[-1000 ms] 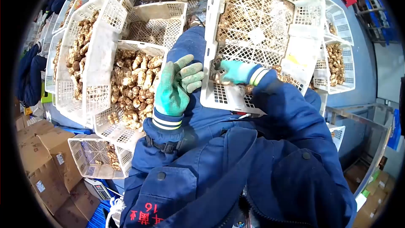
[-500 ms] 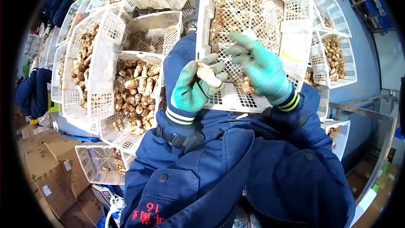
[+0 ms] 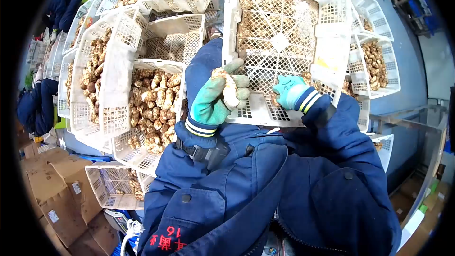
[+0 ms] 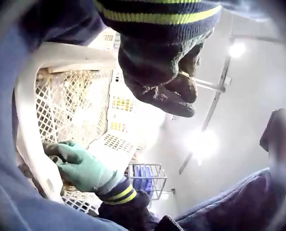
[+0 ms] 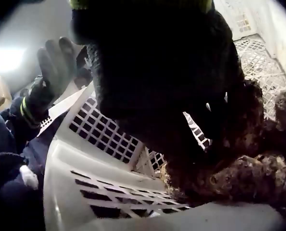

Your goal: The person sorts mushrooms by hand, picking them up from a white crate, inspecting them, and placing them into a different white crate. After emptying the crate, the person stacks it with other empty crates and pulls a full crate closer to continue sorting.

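My left hand (image 3: 208, 102), in a green-palmed glove, grips a pale, brown-ended mushroom (image 3: 231, 92) between palm and curled fingers, over the near left corner of a white mesh crate (image 3: 339, 38). Inside that crate's near end, my gloved right hand (image 3: 290, 91) reaches down with bent fingers around a brown mushroom (image 3: 275, 98). Several dirt-covered mushrooms (image 5: 248, 178) lie close by the fingers in the right wrist view, where the glove is very dark. In the left wrist view the right hand (image 4: 82, 168) is low in the crate, fingertips partly hidden.
To the left, a crate (image 3: 182, 68) with many mushrooms (image 3: 156, 104) stands beside my leg, among further white crates. More filled crates (image 3: 377, 92) stand at right, near a metal frame (image 3: 407, 125). Cardboard boxes (image 3: 61, 189) are stacked lower left. Other people (image 3: 42, 106) are at far left.
A mushroom came into my left hand, and its fingers have since curled round it. My right hand lifted out beside the left, then went back down into the crate's near end.
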A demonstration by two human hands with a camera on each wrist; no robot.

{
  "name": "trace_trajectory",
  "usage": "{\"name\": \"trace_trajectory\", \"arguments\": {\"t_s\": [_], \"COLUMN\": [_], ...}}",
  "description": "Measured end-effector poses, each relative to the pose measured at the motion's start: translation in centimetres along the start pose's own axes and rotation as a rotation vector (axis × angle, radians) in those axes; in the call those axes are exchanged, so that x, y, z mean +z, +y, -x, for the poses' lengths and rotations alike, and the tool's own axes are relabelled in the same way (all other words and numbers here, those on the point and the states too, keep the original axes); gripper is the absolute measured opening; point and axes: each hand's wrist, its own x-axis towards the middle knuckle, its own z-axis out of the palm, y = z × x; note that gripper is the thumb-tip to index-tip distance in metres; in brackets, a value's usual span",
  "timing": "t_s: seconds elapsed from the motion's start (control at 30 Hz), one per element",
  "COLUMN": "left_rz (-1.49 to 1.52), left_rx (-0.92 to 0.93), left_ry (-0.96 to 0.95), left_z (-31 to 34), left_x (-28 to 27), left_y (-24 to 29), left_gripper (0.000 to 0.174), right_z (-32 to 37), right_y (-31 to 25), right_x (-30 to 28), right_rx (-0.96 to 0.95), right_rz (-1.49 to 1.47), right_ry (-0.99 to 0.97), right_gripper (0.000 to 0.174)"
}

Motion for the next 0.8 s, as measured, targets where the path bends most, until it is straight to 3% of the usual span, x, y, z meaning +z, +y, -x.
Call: {"name": "trace_trajectory", "arguments": {"t_s": [0.07, 0.17, 0.27, 0.33, 0.4, 0.47, 0.53, 0.6, 0.67, 0.73, 0.77, 0.8], "left_rz": [-0.257, -0.579, -0.623, -0.949, -1.294, -1.255, -1.232, -1.362, -1.192, -1.311, -1.245, -1.271], "left_rx": [0.057, 0.1, 0.14, 0.151, 0.33, 0.281, 0.225, 0.34, 0.416, 0.462, 0.546, 0.578], "left_ry": [0.137, 0.309, 0.336, 0.522, 0.558, 0.473, 0.585, 0.725, 0.906, 1.174, 1.211, 1.129], "left_z": [0.8, 1.1, 2.3, 4.6, 7.4, 10.9, 12.0, 13.4, 15.6, 17.1, 17.7, 18.1], "left_x": [0.3, 1.3, 0.3, -1.2, -3.2, -4.5, -3.7, -6.0, -9.0, -8.4, -8.2, -8.1], "left_y": [0.4, 1.3, 4.3, 7.6, 9.8, 12.1, 12.8, 13.9, 15.5, 16.9, 17.2, 17.3], "left_gripper": [0.048, 0.043, 0.046, 0.053, 0.056, 0.054, 0.043, 0.04, 0.041, 0.042, 0.04, 0.037], "right_z": [0.3, 1.6, 2.3, 2.2, 1.2, 0.2, 0.3, 1.2, 1.8, 1.9, 2.0, 1.9], "right_y": [-0.7, -0.1, 0.3, -0.2, -0.5, -1.0, -1.1, -0.6, -0.4, -0.8, -1.0, -1.5], "right_x": [-0.5, -0.1, 1.5, 1.3, 2.5, 2.1, 2.1, 2.2, 2.0, 2.2, 2.2, 2.8], "right_rx": [0.028, 0.026, 0.014, 0.035, 0.026, 0.058, 0.036, -0.038, -0.08, -0.144, -0.141, -0.168], "right_rz": [0.01, -0.086, -0.087, -0.088, -0.02, 0.089, 0.076, 0.007, -0.064, -0.047, -0.003, -0.052], "right_ry": [-0.112, -0.103, -0.02, -0.007, 0.091, 0.003, 0.077, 0.233, 0.195, 0.183, 0.146, 0.285], "right_gripper": [0.036, 0.045, 0.051, 0.05, 0.041, 0.035, 0.03, 0.02, 0.025, 0.028, 0.035, 0.043]}}
